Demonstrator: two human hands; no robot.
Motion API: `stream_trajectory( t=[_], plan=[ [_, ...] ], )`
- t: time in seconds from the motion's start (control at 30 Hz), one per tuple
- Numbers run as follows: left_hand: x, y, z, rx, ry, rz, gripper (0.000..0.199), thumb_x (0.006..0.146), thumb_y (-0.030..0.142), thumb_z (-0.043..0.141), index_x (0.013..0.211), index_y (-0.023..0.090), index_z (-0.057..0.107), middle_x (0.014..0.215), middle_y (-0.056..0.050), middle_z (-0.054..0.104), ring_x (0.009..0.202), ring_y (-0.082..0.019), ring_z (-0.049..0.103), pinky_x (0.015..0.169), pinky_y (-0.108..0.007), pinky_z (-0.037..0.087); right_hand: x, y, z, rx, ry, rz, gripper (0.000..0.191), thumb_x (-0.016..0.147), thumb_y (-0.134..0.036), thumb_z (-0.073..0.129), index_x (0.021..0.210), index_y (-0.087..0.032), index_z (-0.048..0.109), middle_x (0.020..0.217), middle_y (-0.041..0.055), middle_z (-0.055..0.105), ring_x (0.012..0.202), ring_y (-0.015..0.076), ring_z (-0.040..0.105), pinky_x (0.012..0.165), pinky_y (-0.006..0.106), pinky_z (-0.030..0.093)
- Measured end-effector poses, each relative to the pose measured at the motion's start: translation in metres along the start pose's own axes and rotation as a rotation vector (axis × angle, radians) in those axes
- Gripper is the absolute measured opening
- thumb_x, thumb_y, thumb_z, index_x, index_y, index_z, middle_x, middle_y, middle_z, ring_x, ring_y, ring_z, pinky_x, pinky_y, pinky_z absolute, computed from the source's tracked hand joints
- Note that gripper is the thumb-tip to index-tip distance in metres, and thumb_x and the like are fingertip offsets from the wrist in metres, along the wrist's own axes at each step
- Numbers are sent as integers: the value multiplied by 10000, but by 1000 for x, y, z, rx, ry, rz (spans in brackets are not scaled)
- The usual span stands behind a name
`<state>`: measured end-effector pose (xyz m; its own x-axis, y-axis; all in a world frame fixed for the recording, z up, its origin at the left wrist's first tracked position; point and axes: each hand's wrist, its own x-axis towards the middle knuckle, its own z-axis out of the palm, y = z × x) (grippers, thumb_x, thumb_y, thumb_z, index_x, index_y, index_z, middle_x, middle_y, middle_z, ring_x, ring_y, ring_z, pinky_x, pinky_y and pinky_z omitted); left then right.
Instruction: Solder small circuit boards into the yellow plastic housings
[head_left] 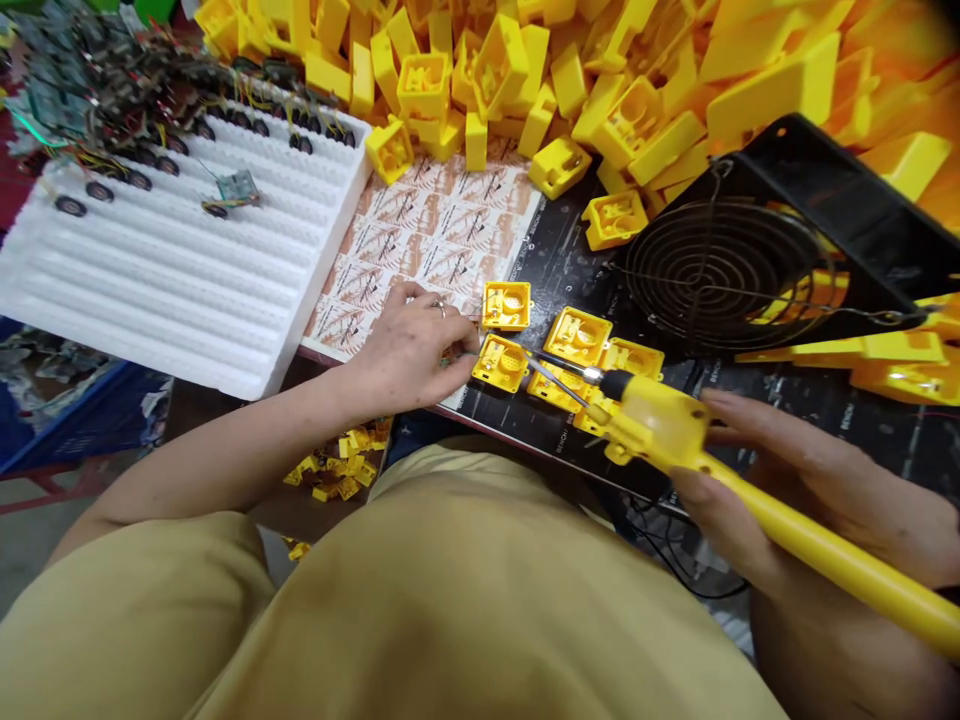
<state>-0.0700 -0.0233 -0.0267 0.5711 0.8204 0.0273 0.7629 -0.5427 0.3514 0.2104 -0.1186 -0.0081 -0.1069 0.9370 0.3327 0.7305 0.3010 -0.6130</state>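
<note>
My right hand [810, 500] grips a yellow soldering gun [667, 420] with a long handle. Its thin metal tip and feed tube point left, over small open yellow plastic housings. My left hand [420, 350], wearing a ring, rests at the mat's edge with fingers curled and pinched. A small part shows between thumb and fingers, too covered to name. Just right of those fingertips lies one yellow housing [500, 363], its round grille facing up. Another housing [506, 305] sits behind it, and several more, such as the housing [579, 335], are grouped under the tool.
A white foam tray [285, 260] at left carries many small circuit boards [120, 100] with wires and round black parts. Yellow housings [502, 70] are heaped along the back. A black fan [712, 270] with a wire guard stands right. A blue crate [82, 410] is lower left.
</note>
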Motion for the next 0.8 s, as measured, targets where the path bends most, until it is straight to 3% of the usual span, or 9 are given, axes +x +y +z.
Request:
stream_trajectory(
  t=[0.07, 0.2, 0.27, 0.37, 0.5, 0.73, 0.8],
  plan=[
    [3, 1, 1, 35, 32, -13, 225, 848, 297, 488, 799, 193, 682, 723, -26, 692, 786, -198, 568, 917, -440, 348, -1, -1, 9, 34, 69, 54, 459, 827, -247, 731, 1255, -363, 610, 984, 4, 715, 712, 216, 664, 579, 363, 532],
    [10, 1, 5, 117, 23, 23, 231, 841, 282, 477, 785, 184, 679, 704, -37, 682, 790, -209, 570, 897, -440, 350, 7, 12, 19, 122, 11, -311, 407, 769, -148, 774, 1136, -243, 628, 866, -3, 716, 691, 156, 683, 591, 252, 573],
    [11, 1, 6, 128, 14, 41, 222, 837, 273, 482, 781, 188, 679, 706, -35, 682, 791, -206, 569, 896, -439, 345, 12, 16, 20, 120, -33, -414, 286, 790, -143, 752, 1035, -214, 622, 778, -13, 690, 642, 134, 674, 572, 213, 571],
    [13, 1, 4, 128, 4, 53, 217, 830, 267, 487, 763, 192, 679, 714, -35, 687, 799, -208, 570, 894, -442, 340, 16, 15, 21, 90, -47, -408, 83, 862, -209, 691, 878, -207, 609, 735, -2, 669, 636, 124, 667, 601, 207, 581],
    [15, 1, 2, 136, -21, 53, 222, 822, 268, 485, 753, 190, 681, 720, -42, 691, 805, -216, 570, 886, -448, 342, 19, 11, 22, 49, -102, -418, 93, 875, -215, 676, 834, -194, 595, 745, 10, 664, 657, 112, 664, 636, 198, 580],
    [19, 4, -1, 184, -32, 89, 234, 808, 257, 468, 705, 191, 668, 664, -32, 671, 763, -202, 546, 875, -450, 355, 28, -1, 17, 77, -118, -558, 211, 779, -121, 759, 893, -197, 598, 757, -8, 665, 640, 109, 651, 578, 200, 559],
    [20, 4, -1, 190, -36, 95, 229, 800, 259, 473, 691, 191, 663, 654, -29, 669, 746, -193, 540, 876, -453, 354, 27, -4, 13, 69, -140, -510, 172, 809, -142, 739, 888, -202, 599, 753, -3, 658, 652, 111, 648, 589, 209, 555]
  ],
)
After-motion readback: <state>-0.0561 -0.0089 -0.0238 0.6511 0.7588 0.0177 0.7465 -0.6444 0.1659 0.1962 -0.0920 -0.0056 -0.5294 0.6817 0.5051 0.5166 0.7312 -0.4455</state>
